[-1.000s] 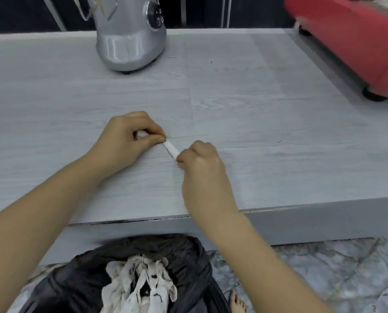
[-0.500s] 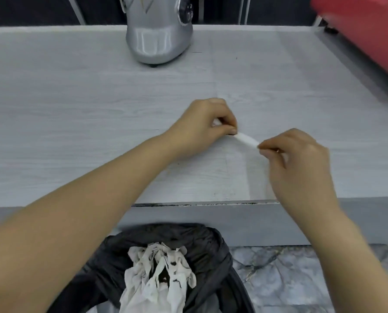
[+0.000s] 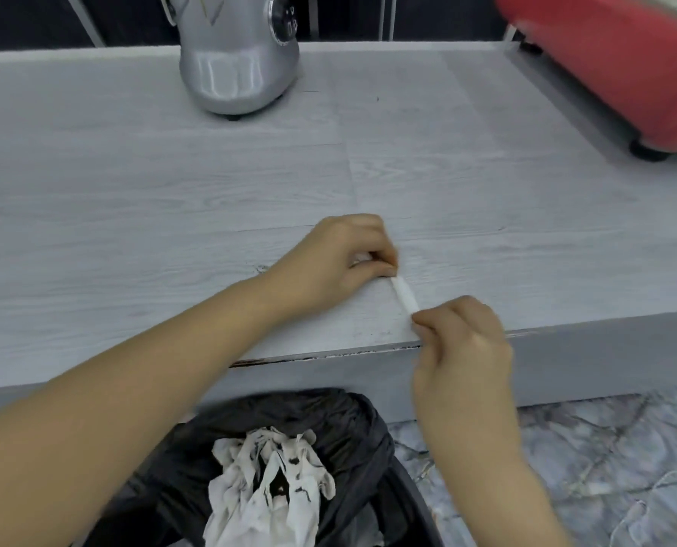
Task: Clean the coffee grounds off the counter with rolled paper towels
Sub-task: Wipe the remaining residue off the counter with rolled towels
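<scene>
one rolled paper towel [image 3: 404,297] is pinched at its far end by the left hand [image 3: 338,262] and at its near end by the right hand [image 3: 463,349], lying on the surface [image 3: 171,199] near its front edge. the sweeping step seems in hand; next the roll would need dragging toward the one bin [image 3: 348,420] below. few grounds are seen. one silver appliance [image 3: 238,61] stands far back.

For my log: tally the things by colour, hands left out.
White: 2, the paper roll and the used towels
Silver: 1, the appliance
Red: 1, the machine
Black: 1, the bin bag
Total: 5
</scene>
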The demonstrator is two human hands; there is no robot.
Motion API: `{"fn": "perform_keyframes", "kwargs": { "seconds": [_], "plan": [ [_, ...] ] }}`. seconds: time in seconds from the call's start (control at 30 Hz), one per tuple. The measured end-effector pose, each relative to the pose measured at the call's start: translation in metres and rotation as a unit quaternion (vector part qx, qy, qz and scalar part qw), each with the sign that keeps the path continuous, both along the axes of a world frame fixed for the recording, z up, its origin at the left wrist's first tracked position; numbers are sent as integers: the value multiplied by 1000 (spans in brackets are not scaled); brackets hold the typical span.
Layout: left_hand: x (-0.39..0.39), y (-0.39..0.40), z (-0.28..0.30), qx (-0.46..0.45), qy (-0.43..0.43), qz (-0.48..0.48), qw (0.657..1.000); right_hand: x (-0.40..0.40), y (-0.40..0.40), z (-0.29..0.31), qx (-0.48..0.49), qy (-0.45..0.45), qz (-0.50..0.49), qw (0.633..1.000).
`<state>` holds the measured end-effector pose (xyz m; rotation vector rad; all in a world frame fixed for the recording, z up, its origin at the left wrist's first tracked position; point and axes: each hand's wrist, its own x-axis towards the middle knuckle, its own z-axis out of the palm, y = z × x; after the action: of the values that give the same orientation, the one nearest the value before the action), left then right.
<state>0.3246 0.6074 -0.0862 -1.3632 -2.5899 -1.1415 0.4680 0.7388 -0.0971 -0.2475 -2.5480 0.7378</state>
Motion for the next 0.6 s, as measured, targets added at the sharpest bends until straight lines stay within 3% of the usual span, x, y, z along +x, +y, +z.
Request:
{"fn": "perform_keyframes", "kwargs": {
  "seconds": [0.3, 0.6],
  "plan": [
    [41, -148, 3, -6, -10, 194, 981, -16, -111, 3, 7, -43, 186, 982],
    [-11, -152, 9, 18, 16, 248, 968, -120, -68, 17, 12, 1, 260, 966]
  ]
}}
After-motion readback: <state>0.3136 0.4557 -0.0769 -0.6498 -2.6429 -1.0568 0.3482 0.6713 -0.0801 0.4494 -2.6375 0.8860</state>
